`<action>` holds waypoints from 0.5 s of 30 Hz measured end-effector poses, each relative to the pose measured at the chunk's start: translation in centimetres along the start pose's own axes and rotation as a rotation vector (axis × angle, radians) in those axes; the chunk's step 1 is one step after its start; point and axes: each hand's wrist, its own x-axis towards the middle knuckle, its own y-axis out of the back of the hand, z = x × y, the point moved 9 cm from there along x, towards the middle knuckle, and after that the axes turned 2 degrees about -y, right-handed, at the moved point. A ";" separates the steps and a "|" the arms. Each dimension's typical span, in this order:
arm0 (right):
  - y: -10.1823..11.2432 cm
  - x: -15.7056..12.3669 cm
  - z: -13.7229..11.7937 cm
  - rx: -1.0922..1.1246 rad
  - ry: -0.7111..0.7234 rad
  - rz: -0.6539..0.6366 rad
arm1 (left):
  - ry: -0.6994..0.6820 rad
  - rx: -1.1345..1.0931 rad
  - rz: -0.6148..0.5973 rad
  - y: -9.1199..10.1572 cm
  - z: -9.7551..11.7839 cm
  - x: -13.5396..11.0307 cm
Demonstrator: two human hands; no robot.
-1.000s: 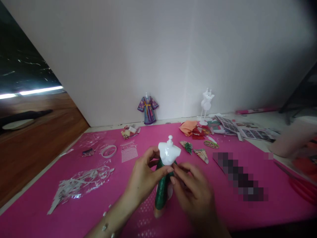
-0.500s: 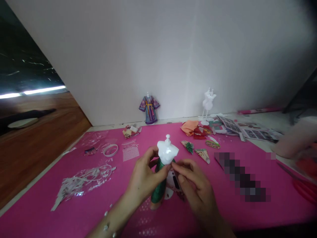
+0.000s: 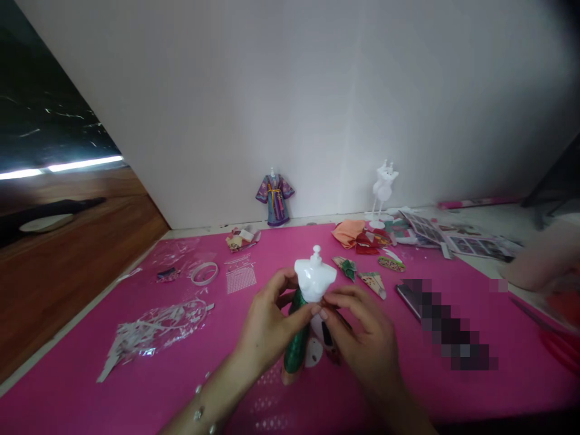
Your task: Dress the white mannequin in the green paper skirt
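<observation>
A small white dress-form mannequin [image 3: 316,279] stands between my hands, wearing a shiny green doll skirt [image 3: 296,347] with a pale hem. My left hand [image 3: 272,317] is closed around its waist from the left, thumb across the front. From the right, my right hand [image 3: 362,329] pinches the skirt at the waist, its fingertips meeting my left thumb. What exactly lies between those fingertips is hidden. Part of a white round base [image 3: 313,353] shows below, beside a dark patterned piece mostly covered by my right hand.
Behind stand a mannequin in a purple robe [image 3: 275,199] and a bare white mannequin [image 3: 385,184]. Tape [image 3: 203,273], a clear bag of white parts [image 3: 154,329] and a pearl sheet [image 3: 241,280] lie left. Fabric pieces [image 3: 348,234], a blurred dark object [image 3: 453,332] and red-handled scissors [image 3: 559,350] lie right.
The mannequin has shifted slightly right and its torso has turned to face me more squarely. Both hands moved with it, and the fingertips came closer together at the waist.
</observation>
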 end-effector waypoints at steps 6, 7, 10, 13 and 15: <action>0.2 0.7 0.7 0.062 -0.058 -0.017 | 0.030 -0.093 -0.059 -0.2 0.4 0.0; 0.2 0.8 0.8 0.070 -0.063 -0.017 | 0.038 -0.112 -0.074 -0.2 0.3 0.0; 0.2 1.1 1.0 0.081 -0.071 -0.025 | 0.045 -0.147 -0.083 0.0 -0.1 0.3; 0.1 1.1 1.0 0.082 -0.063 -0.031 | 0.025 -0.181 -0.056 0.3 -0.4 0.5; 0.1 1.1 1.0 0.087 -0.066 -0.028 | 0.018 -0.195 -0.049 0.5 -0.5 0.5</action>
